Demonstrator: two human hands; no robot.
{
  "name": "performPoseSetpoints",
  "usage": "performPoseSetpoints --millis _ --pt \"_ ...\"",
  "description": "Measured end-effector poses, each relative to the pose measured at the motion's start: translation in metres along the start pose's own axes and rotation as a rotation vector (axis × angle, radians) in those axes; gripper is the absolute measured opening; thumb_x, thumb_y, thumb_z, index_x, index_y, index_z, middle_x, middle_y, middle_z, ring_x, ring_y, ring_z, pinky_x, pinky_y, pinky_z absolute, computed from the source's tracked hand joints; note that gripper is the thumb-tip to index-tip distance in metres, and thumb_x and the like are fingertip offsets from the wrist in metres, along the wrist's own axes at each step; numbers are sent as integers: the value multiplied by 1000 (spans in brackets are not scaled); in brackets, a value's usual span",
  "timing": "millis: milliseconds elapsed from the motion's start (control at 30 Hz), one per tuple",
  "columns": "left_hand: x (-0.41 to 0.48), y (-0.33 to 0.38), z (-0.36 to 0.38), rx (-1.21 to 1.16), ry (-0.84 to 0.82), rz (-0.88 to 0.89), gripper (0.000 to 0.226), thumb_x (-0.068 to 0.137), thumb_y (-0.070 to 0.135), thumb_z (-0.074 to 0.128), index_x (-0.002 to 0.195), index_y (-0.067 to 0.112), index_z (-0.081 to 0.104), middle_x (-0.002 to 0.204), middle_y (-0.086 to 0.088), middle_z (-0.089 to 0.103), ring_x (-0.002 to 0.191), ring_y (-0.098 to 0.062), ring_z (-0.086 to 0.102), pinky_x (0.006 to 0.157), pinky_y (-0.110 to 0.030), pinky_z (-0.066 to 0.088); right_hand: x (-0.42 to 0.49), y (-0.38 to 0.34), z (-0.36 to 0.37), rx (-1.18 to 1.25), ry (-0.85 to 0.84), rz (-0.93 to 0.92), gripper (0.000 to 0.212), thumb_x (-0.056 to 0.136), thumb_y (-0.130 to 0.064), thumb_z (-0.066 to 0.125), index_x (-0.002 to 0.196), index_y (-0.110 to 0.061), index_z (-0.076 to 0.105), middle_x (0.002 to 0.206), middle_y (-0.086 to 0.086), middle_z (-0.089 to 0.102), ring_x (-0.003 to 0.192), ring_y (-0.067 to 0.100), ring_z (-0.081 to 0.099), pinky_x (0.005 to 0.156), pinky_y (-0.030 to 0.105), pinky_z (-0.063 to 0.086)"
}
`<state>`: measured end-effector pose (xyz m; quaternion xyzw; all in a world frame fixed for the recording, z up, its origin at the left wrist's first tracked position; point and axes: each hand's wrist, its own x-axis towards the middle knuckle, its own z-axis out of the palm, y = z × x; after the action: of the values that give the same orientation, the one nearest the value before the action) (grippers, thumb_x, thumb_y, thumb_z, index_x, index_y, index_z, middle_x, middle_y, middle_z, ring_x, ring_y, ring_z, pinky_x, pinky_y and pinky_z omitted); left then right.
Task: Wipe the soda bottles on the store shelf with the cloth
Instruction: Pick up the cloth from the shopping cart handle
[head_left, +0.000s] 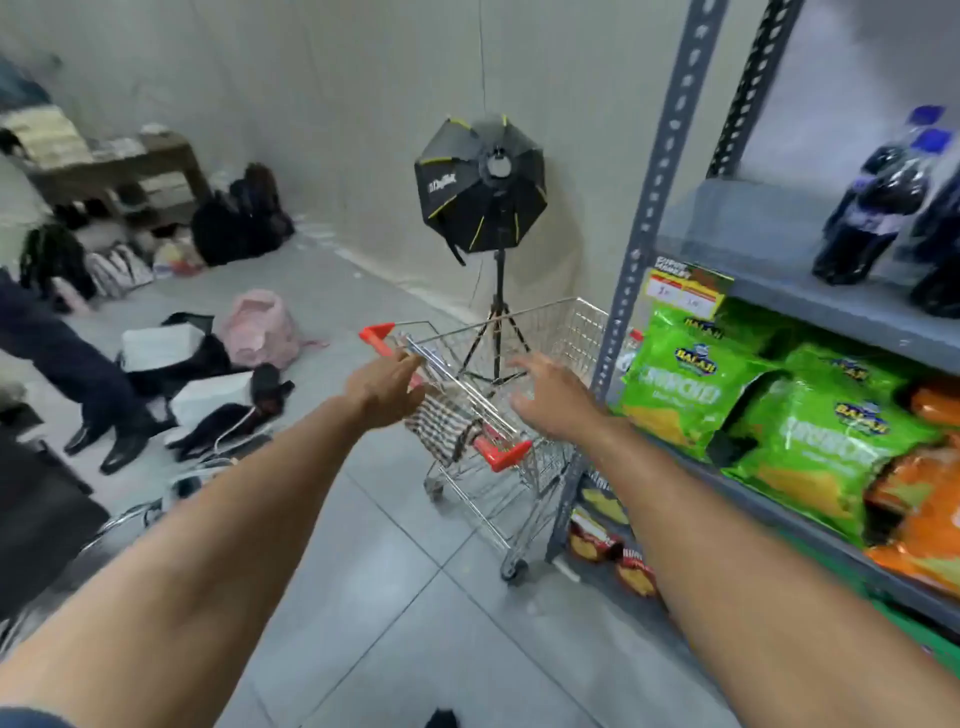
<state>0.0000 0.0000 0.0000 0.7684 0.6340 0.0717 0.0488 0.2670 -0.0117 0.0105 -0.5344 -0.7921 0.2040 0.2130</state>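
Head view: left hand (387, 387) seemingly touching cloth (441, 421), right hand (550, 397) outstretched, fingers spread, empty.

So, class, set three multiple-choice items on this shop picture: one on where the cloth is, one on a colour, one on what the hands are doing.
1. The striped cloth is:
A. draped over the cart handle
B. on the floor
C. on the shelf

2. The soda bottles have caps that are:
A. red
B. blue
C. white

3. The left hand and right hand are:
A. gripping bottles
B. holding the cloth
C. open, holding nothing

Key:
1 A, it hangs over the cart handle bar.
2 B, blue tops show.
3 C, fingers spread, nothing held.
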Motion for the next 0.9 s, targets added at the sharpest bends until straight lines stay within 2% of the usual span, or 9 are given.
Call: performPoseSetpoints --millis 133,233,267,367,433,567,667,733,900 --pt "17 -42 22 -26 -86 -34 44 98 40 55 133 13 55 136 -14 62 118 -37 60 96 -47 50 30 -14 59 -15 -185 87 57 93 -21 68 146 -22 48 148 10 53 122 25 57 98 35 48" --pt "41 -57 41 -32 -119 -1 44 99 38 54 136 13 55 136 -14 62 117 -35 61 96 -47 51 56 -16 93 -15 -202 163 56 94 -18 66 146 -24 47 138 6 59 98 16 55 67 19 42" --pt "53 -63 45 -41 -137 5 43 100 39 53 136 15 55 135 -13 62 116 -34 61 95 -48 52 67 -19 106 -13 -205 182 55 94 -18 65 146 -25 47 134 5 61 96 15 56 65 19 42" --pt "81 -68 65 -69 -144 42 37 102 39 49 133 22 59 128 -6 68 113 -29 64 89 -46 56 84 -19 142 -67 -228 285 47 95 -15 64 138 -25 49 126 2 64 96 18 65 78 34 57" --pt "99 -68 80 -6 -136 53 33 100 39 45 122 23 65 119 -3 70 111 -26 62 90 -44 51 94 -15 157 -141 -234 322 44 97 -15 61 138 -23 48 129 3 62 99 20 63 79 35 54" --pt "121 -60 101 38 -277 -28 26 96 39 46 99 17 60 108 -7 65 104 -27 57 100 -48 41 98 -5 168 -261 -253 279 44 101 -24 62 142 -20 47 137 5 59 120 28 59 93 42 52" --pt "129 -54 104 -67 -289 -2 5 95 18 53 91 15 50 90 -6 66 82 -24 58 92 -46 50 100 -1 163 -265 -247 272 44 99 -24 68 139 -20 51 132 6 63 118 29 61 91 41 54" --pt "129 -56 101 -197 -259 4 7 95 7 51 94 13 47 82 -5 62 74 -23 60 78 -44 58 102 -1 158 -210 -222 294 37 96 -19 70 131 -22 60 128 7 67 112 30 65 88 37 55" --pt "127 -62 78 -625 -240 -40 11 98 6 52 96 15 58 91 -6 65 79 -18 64 65 -32 58 95 -3 134 -89 -146 269 28 87 -12 69 112 -24 72 112 2 74 97 24 68 83 41 60"
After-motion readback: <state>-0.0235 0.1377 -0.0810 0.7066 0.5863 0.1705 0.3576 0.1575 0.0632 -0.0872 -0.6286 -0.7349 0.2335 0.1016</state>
